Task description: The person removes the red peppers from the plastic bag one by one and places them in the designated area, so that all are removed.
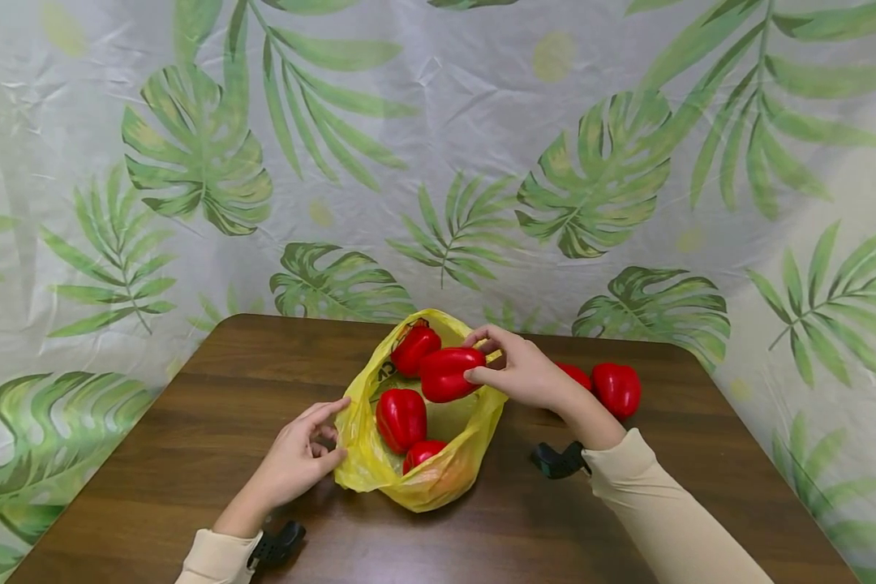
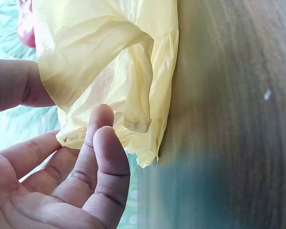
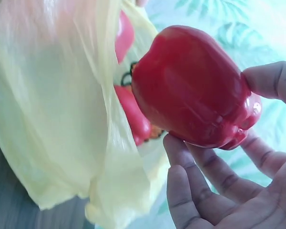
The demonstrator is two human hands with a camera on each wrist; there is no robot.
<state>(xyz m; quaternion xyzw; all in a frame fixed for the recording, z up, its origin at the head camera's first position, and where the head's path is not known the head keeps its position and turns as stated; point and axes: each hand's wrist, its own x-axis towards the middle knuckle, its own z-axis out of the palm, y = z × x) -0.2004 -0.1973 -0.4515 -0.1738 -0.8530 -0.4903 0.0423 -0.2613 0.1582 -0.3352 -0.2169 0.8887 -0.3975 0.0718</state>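
Observation:
My right hand (image 1: 514, 369) grips a red bell pepper (image 1: 448, 375) over the mouth of a yellow plastic bag (image 1: 361, 470). In the right wrist view, thumb and fingertips press on the lobed end of that bell pepper (image 3: 190, 88). Three more red bell peppers are visible inside the bag, one of them (image 1: 400, 420) near its middle and another partly hidden by the front wall. At the bag's left rim, my left hand (image 1: 299, 446) touches the plastic with thumb and index finger spread apart. Its other fingers, loosely bent, hold nothing in the left wrist view.
Two further red bell peppers lie on the right of the brown wooden table (image 1: 212, 405); one (image 1: 616, 389) shows fully, the other is partly behind the right forearm. A leaf-patterned cloth (image 1: 467, 122) hangs behind the table. Each wrist wears a black band.

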